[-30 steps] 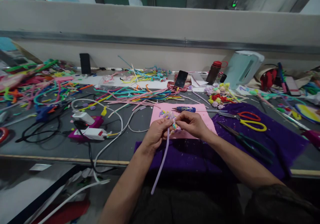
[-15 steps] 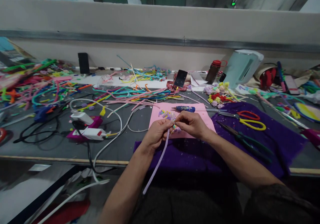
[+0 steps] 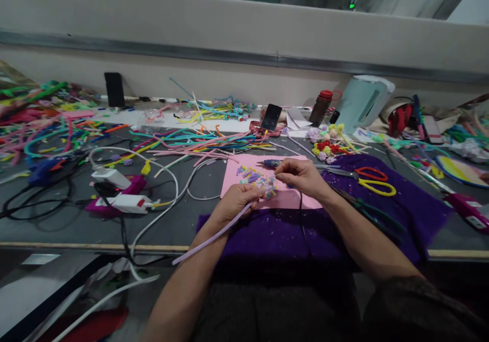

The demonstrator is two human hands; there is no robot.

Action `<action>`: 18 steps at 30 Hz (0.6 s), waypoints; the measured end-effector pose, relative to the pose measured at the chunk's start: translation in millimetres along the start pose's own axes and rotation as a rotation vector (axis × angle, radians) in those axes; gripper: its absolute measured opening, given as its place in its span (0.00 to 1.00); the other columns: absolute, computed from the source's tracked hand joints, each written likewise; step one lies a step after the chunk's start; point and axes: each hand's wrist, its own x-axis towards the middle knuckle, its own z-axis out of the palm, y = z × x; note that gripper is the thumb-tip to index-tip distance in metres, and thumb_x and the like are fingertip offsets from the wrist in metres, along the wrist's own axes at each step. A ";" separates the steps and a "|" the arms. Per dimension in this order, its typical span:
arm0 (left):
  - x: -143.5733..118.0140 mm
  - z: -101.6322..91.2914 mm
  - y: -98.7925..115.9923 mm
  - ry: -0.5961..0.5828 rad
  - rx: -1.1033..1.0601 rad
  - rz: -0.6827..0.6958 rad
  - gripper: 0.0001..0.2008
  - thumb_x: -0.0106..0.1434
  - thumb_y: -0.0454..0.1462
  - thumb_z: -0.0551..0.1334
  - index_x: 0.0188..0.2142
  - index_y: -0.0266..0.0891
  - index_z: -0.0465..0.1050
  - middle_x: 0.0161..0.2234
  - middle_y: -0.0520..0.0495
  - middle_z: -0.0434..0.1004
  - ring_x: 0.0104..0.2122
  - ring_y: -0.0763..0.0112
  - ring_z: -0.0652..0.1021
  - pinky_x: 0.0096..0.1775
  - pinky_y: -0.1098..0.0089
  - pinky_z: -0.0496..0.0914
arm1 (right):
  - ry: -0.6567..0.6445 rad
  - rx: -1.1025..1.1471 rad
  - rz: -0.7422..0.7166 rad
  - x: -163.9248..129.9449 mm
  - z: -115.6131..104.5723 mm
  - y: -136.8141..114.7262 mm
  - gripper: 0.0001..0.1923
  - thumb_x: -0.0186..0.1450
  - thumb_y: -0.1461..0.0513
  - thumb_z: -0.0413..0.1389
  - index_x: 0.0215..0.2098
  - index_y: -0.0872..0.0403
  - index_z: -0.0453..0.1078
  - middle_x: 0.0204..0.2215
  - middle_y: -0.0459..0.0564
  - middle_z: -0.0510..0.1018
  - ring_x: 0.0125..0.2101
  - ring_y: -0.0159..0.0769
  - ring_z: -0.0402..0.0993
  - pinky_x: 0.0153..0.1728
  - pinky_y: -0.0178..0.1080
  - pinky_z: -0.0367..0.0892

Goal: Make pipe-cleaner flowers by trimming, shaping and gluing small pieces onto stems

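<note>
Lilac pipe cleaner point(image 3: 214, 235) runs from the left hand point(image 3: 235, 205) down and leftward past the tabletop point(image 3: 69, 225) edge, its upper end pinched in fingers closed on it just above the purple cloth point(image 3: 267, 237). At that pinched end sits a small cluster of pastel bits point(image 3: 267, 189), over the pink sheet point(image 3: 290, 196). The right hand point(image 3: 301, 175) lies farther back on the pink sheet, its fingers drawn together near a blue-handled tool point(image 3: 272, 163); whether they grip the tool or something thin I cannot tell, though a dark cord point(image 3: 300, 219) runs from under that hand toward the body.

To do this step well, I judge the left hand should keep the stem firm close to the cluster, so the long free tail does not swing and twist the work. The right hand is best kept low over the pink sheet, clear of the loose coloured bits point(image 3: 248, 174), with the cord kept from dragging across them. Scissors point(image 3: 372, 181) and pliers point(image 3: 367, 212) lie well to the right, out of the way.
</note>
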 end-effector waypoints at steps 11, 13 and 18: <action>-1.1 2.1 2.3 -0.041 0.041 -0.005 0.12 0.51 0.42 0.64 0.23 0.33 0.71 0.09 0.56 0.61 0.08 0.84 0.55 0.14 0.75 0.43 | -0.128 -0.262 -0.272 -2.2 -0.3 -2.1 0.03 0.60 0.63 0.57 0.32 0.55 0.72 0.31 0.49 0.72 0.28 0.29 0.67 0.27 0.32 0.63; -2.1 2.2 2.7 -0.045 0.039 -0.013 0.12 0.51 0.42 0.63 0.21 0.33 0.71 0.09 0.57 0.60 0.08 0.84 0.54 0.14 0.75 0.43 | -0.138 -0.310 -0.297 -3.0 0.9 -3.5 0.03 0.60 0.64 0.56 0.32 0.55 0.72 0.32 0.49 0.72 0.29 0.29 0.68 0.29 0.32 0.64; -4.0 2.7 3.4 -0.048 0.046 -0.024 0.12 0.51 0.41 0.63 0.20 0.34 0.70 0.09 0.57 0.59 0.08 0.84 0.54 0.14 0.76 0.44 | -0.153 -0.412 -0.353 -3.7 1.5 -6.2 0.04 0.61 0.64 0.55 0.32 0.54 0.72 0.32 0.50 0.72 0.34 0.33 0.69 0.36 0.36 0.65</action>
